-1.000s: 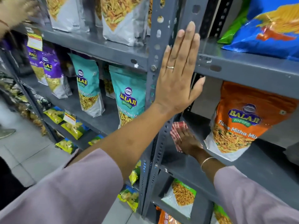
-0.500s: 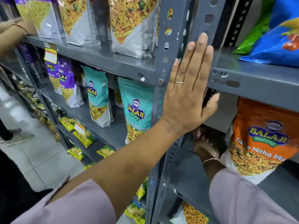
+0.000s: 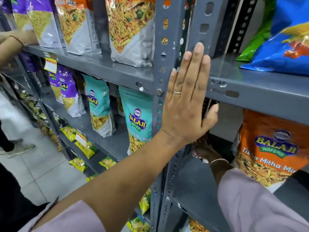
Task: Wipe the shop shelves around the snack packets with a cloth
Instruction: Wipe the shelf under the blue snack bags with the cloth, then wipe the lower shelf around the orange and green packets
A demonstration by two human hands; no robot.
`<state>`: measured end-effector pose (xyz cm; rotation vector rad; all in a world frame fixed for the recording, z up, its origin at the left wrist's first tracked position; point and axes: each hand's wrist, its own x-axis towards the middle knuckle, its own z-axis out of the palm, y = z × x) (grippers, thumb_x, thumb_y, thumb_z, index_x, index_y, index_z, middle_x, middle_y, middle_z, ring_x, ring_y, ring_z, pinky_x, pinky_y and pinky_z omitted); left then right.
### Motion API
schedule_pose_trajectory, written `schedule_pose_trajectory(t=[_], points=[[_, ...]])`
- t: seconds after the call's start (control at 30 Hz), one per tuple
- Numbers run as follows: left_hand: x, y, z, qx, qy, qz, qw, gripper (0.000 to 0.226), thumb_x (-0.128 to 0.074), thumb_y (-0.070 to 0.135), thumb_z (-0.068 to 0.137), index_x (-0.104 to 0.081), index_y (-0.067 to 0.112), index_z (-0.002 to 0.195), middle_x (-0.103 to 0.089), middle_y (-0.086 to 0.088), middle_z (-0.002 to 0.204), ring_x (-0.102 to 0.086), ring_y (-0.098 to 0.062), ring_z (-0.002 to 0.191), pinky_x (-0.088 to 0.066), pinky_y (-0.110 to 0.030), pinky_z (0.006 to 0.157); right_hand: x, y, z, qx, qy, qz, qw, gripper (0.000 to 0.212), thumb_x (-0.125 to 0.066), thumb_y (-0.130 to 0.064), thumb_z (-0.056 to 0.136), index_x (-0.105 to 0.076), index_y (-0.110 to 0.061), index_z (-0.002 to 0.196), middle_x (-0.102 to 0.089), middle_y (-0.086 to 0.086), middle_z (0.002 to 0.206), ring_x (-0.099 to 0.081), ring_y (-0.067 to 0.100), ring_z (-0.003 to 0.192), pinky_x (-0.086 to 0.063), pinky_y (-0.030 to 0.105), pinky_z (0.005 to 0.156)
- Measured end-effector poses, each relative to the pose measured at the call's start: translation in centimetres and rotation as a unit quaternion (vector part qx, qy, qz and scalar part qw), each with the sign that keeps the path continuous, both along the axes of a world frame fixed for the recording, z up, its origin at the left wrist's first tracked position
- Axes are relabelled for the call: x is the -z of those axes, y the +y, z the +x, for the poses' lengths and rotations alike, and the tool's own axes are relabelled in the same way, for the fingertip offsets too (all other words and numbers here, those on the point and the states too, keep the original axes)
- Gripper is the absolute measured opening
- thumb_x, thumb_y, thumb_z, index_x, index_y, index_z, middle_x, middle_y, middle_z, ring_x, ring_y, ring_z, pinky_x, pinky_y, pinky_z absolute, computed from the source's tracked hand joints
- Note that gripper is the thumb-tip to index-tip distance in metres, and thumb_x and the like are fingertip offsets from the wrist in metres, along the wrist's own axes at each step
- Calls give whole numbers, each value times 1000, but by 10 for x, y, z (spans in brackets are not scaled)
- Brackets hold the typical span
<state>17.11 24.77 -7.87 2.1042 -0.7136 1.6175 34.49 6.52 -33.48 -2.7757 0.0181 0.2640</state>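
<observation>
My left hand (image 3: 189, 104) lies flat and open against the grey perforated upright post (image 3: 160, 67), fingers pointing up and a ring on one finger. My right hand (image 3: 204, 149) reaches deep onto the grey shelf (image 3: 192, 183) below and is mostly hidden behind my left hand. It presses on a red-and-white checked cloth (image 3: 195, 154), of which only a sliver shows. An orange Balaji snack packet (image 3: 270, 148) stands just right of that hand. A teal Balaji packet (image 3: 137, 121) stands left of the post.
Another person's arm (image 3: 15, 41) reaches onto the upper shelf at far left, and their shoes (image 3: 18, 148) are on the tiled floor. Grey-and-orange mix packets (image 3: 130, 30) fill the upper shelf. A blue packet (image 3: 284, 42) lies at top right, and yellow packets (image 3: 85, 148) fill the lower shelves.
My right hand has slid with the cloth further back along the shelf and behind my left hand, so the cloth is nearly hidden. My left hand stays flat on the post.
</observation>
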Motion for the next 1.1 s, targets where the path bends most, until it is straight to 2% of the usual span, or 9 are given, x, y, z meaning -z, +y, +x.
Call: schedule_pose_trajectory(t=[0.23, 0.4, 0.57, 0.63, 0.67, 0.77, 0.9, 1.03, 1.1], points=[[0, 0, -7, 11, 21, -5, 1000, 70, -42, 29, 81, -22, -11, 134, -32, -35, 141, -18, -38, 134, -6, -39, 114, -2, 47, -135, -106, -59, -52, 991, 62, -31, -32, 94, -12, -27, 153, -3, -3, 162, -8, 25, 150, -15, 44, 122], [-1, 2, -13, 3, 59, 9, 998, 77, -50, 28, 77, -23, -12, 136, -27, -34, 144, -14, -37, 136, 1, -35, 114, -29, 42, -239, -64, -63, 49, 995, 47, -49, -23, 95, -45, -39, 139, -35, -16, 153, -34, 9, 142, -24, 19, 114], [-2, 0, -20, -8, 74, -1, 997, 79, -56, 26, 79, -19, -9, 139, -23, -31, 147, -11, -35, 137, 4, -36, 115, -61, 11, -264, -92, 119, 137, 979, 39, -60, -10, 84, -65, -15, 123, -70, 5, 115, -61, 14, 102, -52, 25, 87], [6, -6, -24, -22, 77, -13, 997, 78, -54, 30, 82, -17, -7, 140, -23, -30, 147, -10, -35, 138, 8, -37, 114, -56, 20, -261, -8, 20, 126, 992, 39, -53, -4, 88, -61, -8, 126, -68, 7, 111, -58, 17, 106, -50, 18, 81], [16, -10, -26, -22, 72, -7, 997, 78, -52, 32, 84, -13, -5, 141, -21, -28, 148, -6, -33, 139, 9, -37, 114, -46, 29, -257, 49, -67, 92, 992, 42, -50, -9, 90, -57, -12, 131, -64, 5, 126, -48, 16, 127, -45, 21, 97], [58, -28, -38, 50, 63, 70, 994, 80, -42, 36, 88, 7, 12, 146, 16, -9, 155, 15, -18, 141, 12, -37, 113, -20, 57, -258, 46, -134, -18, 990, 56, -35, -30, 95, -27, -26, 149, -15, -11, 157, 20, 8, 143, 6, 32, 121], [135, -46, -53, 87, 154, 154, 972, 72, -30, 42, 91, 2, 9, 146, 22, 3, 154, 9, -15, 142, 5, -39, 114, -20, 19, -286, 129, -61, -60, 988, 58, -20, -40, 97, -4, -32, 153, 23, -8, 154, 2, 24, 151, -11, 46, 122], [204, -55, -65, 62, 295, 213, 929, 68, -1, 50, 95, -11, 6, 146, 1, -5, 156, -5, -20, 143, -12, -45, 113, -17, -43, -317, 323, 8, -68, 944, 59, -25, -39, 100, -4, -26, 154, 7, 4, 163, -3, 28, 150, -9, 43, 121], [225, -60, -69, 53, 349, 244, 903, 72, 5, 51, 94, -16, 3, 143, -18, -11, 153, -16, -24, 141, -18, -46, 110, -26, -38, -319, 304, 24, -63, 950, 58, -27, -37, 100, -6, -26, 154, 4, 4, 163, -1, 28, 150, -8, 44, 121]])
